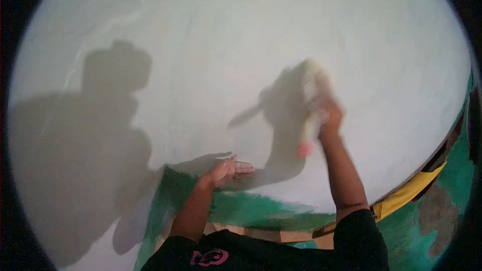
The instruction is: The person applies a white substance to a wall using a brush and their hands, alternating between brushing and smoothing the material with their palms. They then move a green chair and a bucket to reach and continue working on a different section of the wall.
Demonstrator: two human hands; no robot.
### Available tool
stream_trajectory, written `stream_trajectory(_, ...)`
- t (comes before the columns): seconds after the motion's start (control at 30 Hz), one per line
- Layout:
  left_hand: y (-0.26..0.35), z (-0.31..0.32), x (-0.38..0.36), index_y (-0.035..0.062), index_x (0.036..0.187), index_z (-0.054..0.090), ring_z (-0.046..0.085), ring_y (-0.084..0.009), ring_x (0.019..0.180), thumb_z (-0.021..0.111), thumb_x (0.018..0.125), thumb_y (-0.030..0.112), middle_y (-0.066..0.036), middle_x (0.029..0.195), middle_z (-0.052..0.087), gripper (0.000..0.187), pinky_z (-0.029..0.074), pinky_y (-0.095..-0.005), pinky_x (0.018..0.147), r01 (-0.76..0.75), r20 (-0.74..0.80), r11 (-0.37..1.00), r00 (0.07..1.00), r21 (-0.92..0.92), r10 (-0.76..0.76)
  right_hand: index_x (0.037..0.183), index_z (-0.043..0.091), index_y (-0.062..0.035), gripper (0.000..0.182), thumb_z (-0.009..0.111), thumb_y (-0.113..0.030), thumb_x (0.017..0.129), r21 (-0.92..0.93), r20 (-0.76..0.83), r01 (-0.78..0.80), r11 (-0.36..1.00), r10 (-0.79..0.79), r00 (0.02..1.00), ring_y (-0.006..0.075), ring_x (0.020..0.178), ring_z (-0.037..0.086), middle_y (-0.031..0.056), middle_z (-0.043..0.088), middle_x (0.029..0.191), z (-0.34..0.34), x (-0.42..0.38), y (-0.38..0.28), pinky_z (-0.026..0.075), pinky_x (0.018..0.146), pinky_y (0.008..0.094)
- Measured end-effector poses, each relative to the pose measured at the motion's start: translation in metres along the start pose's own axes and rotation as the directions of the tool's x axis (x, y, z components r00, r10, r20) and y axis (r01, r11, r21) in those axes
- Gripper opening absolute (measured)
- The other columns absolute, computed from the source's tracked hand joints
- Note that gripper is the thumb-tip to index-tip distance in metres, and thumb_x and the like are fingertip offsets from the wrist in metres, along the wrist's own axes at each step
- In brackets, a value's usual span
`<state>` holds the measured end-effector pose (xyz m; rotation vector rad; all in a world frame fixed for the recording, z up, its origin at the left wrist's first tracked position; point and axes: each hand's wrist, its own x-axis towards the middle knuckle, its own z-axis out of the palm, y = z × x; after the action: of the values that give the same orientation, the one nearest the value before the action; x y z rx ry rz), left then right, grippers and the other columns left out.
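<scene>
My right hand (327,113), smeared by motion, is closed round a long, pale tool (310,83) with a pink end (305,149). The tool runs up and down close against the white wall (226,45); its exact kind I cannot tell. Lower and to the left, my left hand (231,171) is open, with fingers stretched out to the right, right at the wall just above a green painted band (251,208).
Shadows of my head and arms fall across the wall. Yellow cloth or sheet (409,190) hangs along the curved lower right edge. Beyond it lies a green surface with a bare grey-brown patch (439,213). Tan pieces (266,235) show below the green band.
</scene>
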<state>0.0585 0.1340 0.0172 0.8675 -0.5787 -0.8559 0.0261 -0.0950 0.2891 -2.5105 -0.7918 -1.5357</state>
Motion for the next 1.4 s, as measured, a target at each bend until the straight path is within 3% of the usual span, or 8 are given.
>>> stream_trajectory(0.13, -0.008, -0.007, 0.004, -0.0024, 0.137, 0.035, 0.041, -0.0250, 0.126, 0.018, 0.094, 0.058, -0.014, 0.140, 0.042, 0.076, 0.030, -0.0394, 0.103, 0.001, 0.083, 0.996, 0.997, -0.093, 0.006, 0.121, 0.058, -0.0209, 0.042, 0.058, -0.027, 0.079, 0.114, 0.488, 0.657, 0.745, -0.618, 0.617, 0.0280, 0.127, 0.044, 0.0071, 0.044, 0.139, 0.016, -0.038, -0.074, 0.043, 0.098, 0.0380)
stream_trajectory(0.23, 0.000, -0.009, -0.007, -0.0027, 0.137, 0.036, 0.044, -0.0250, 0.124, 0.020, 0.094, 0.059, -0.014, 0.140, 0.043, 0.077, 0.032, -0.0384, 0.101, -0.020, 0.179, 0.992, 0.983, -0.125, 0.042, 0.116, 0.061, -0.0171, 0.040, 0.062, -0.022, 0.076, 0.379, 0.661, 0.074, 0.923, -0.325, 0.676, 0.0284, 0.119, 0.052, 0.0084, 0.053, 0.131, -0.004, -0.012, -0.095, 0.044, 0.097, 0.0365)
stream_trajectory(0.53, 0.012, 0.000, -0.023, -0.0040, 0.138, 0.033, 0.043, -0.0291, 0.125, 0.021, 0.094, 0.058, -0.017, 0.140, 0.040, 0.077, 0.035, -0.0402, 0.102, -0.023, 0.281, 0.991, 0.958, -0.130, 0.059, 0.105, 0.058, 0.0006, 0.019, 0.051, -0.004, 0.088, 0.013, -0.638, 0.245, 0.970, -0.181, 0.749, 0.0179, 0.099, 0.059, 0.0125, 0.062, 0.112, -0.112, 0.114, -0.004, 0.048, 0.087, 0.0328)
stream_trajectory(0.63, 0.018, 0.007, -0.025, -0.0054, 0.138, 0.030, 0.041, -0.0310, 0.128, 0.025, 0.092, 0.060, -0.020, 0.142, 0.037, 0.081, 0.034, -0.0416, 0.102, -0.032, 0.323, 0.980, 0.942, -0.197, 0.096, 0.103, 0.064, -0.0057, 0.022, 0.058, -0.014, 0.084, 0.160, -0.226, -0.225, 0.961, 0.258, 0.939, 0.0251, 0.095, 0.064, 0.0127, 0.066, 0.106, -0.046, 0.057, 0.016, 0.051, 0.079, 0.0337)
stream_trajectory(0.77, 0.014, 0.010, -0.022, -0.0084, 0.139, 0.027, 0.037, -0.0334, 0.130, 0.033, 0.084, 0.069, -0.023, 0.143, 0.032, 0.095, 0.034, -0.0432, 0.103, -0.033, 0.407, 0.958, 0.901, -0.285, 0.152, 0.107, 0.061, -0.0175, 0.029, 0.057, -0.023, 0.078, 0.096, 0.541, 0.711, 0.697, -0.636, 0.550, 0.0237, 0.119, 0.052, 0.0069, 0.053, 0.130, -0.014, -0.008, -0.106, 0.049, 0.089, 0.0363)
stream_trajectory(0.9, 0.015, 0.007, -0.022, -0.0104, 0.139, 0.024, 0.034, -0.0368, 0.132, 0.034, 0.079, 0.075, -0.026, 0.144, 0.029, 0.104, 0.032, -0.0449, 0.104, -0.067, 0.433, 0.947, 0.878, -0.314, 0.205, 0.113, 0.058, -0.0213, 0.038, 0.062, -0.024, 0.075, 0.327, 0.639, 0.315, 0.891, -0.453, 0.621, 0.0240, 0.109, 0.058, 0.0057, 0.050, 0.132, -0.023, 0.015, -0.090, 0.051, 0.081, 0.0442)
stream_trajectory(1.2, -0.004, -0.022, -0.009, -0.0130, 0.138, 0.021, 0.028, -0.0425, 0.133, 0.031, 0.073, 0.083, -0.030, 0.143, 0.026, 0.117, 0.024, -0.0497, 0.108, -0.056, 0.412, 0.941, 0.889, -0.334, 0.199, 0.109, 0.059, -0.0025, 0.022, 0.055, -0.010, 0.088, 0.077, -0.521, 0.270, 0.960, -0.192, 0.832, 0.0167, 0.099, 0.060, 0.0106, 0.063, 0.112, -0.088, 0.113, 0.001, 0.048, 0.086, 0.0319)
stream_trajectory(1.4, -0.003, -0.019, -0.012, -0.0102, 0.138, 0.025, 0.030, -0.0376, 0.134, 0.028, 0.075, 0.082, -0.025, 0.144, 0.028, 0.111, 0.025, -0.0460, 0.108, -0.032, 0.453, 0.926, 0.866, -0.376, 0.214, 0.117, 0.058, -0.0228, 0.032, 0.054, -0.023, 0.086, -0.005, 0.538, 0.482, 0.876, -0.404, 0.740, 0.0273, 0.120, 0.051, 0.0080, 0.044, 0.138, 0.017, -0.051, -0.067, 0.048, 0.091, 0.0388)
